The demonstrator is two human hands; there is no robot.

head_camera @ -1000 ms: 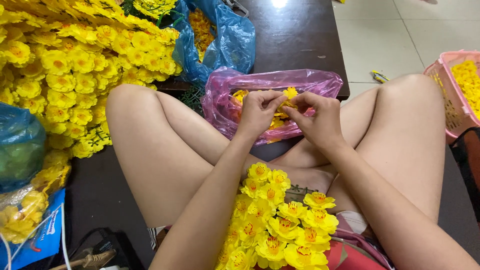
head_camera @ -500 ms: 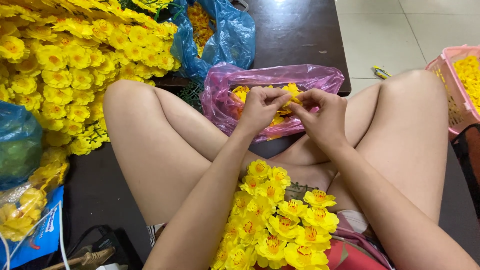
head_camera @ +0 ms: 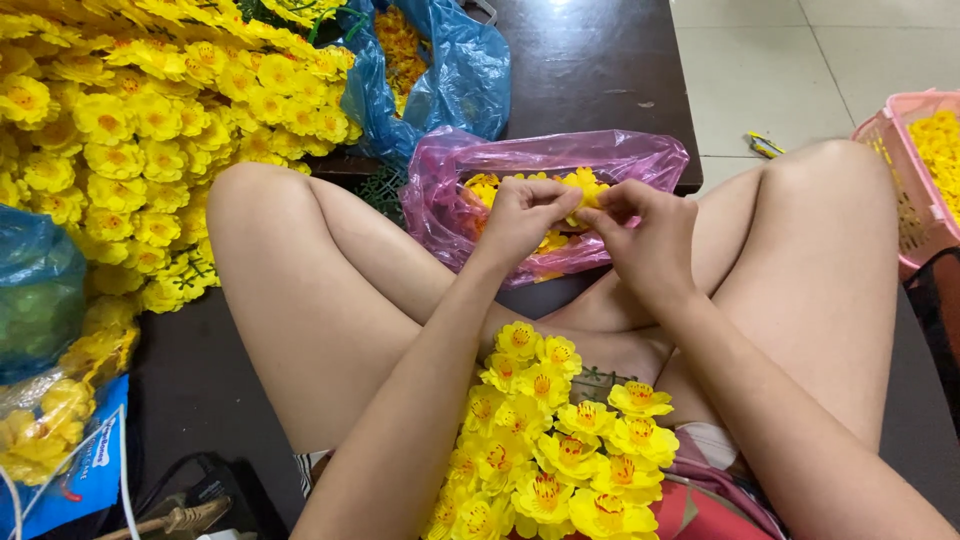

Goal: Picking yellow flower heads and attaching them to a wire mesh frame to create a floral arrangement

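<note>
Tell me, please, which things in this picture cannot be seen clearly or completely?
Head view:
- Yellow flower: mostly covered by the left hand and right hand.
- Pink basket: cut off by the right edge.
- Blue bag: top cut off by the upper edge.
- Small tool on the floor: too small to identify.

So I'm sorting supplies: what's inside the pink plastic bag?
Loose yellow artificial flowers show inside the pink plastic bag. Both hands, left hand and right hand, cover its middle; anything deeper is hidden.
</note>
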